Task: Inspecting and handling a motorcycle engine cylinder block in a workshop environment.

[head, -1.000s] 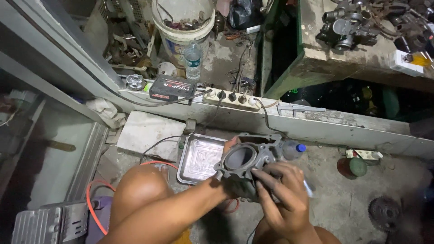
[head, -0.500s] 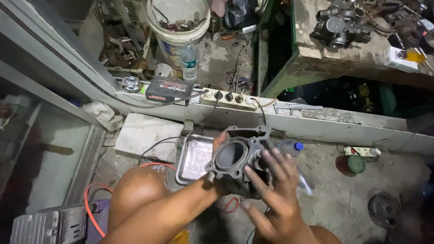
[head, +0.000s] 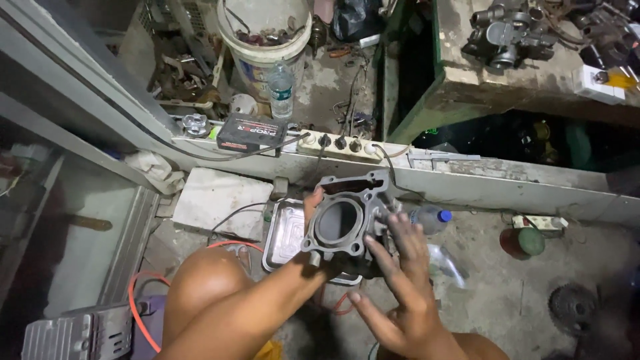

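Note:
A dark grey metal engine cylinder block [head: 347,223] with a round bore is held up over the floor, bore facing me. My left hand [head: 313,207] grips it from behind and below; only the thumb shows at its left edge. My right hand [head: 400,280] rests flat against the block's right side with its fingers spread. Under the block lies a shallow metal tray [head: 283,233] on the floor. My bare knee [head: 207,287] is at the lower left.
A small plastic bottle [head: 430,217] lies just right of the block. A power strip [head: 333,143] and a black box [head: 250,133] sit on the concrete ledge. Behind stand a white bucket [head: 263,40], a water bottle [head: 281,87] and a green workbench [head: 507,73]. An orange cable [head: 137,300] loops at left.
The cylinder block has been lifted and turned so its bore faces me more squarely. My right hand opened from a curled grip to spread fingers along its side.

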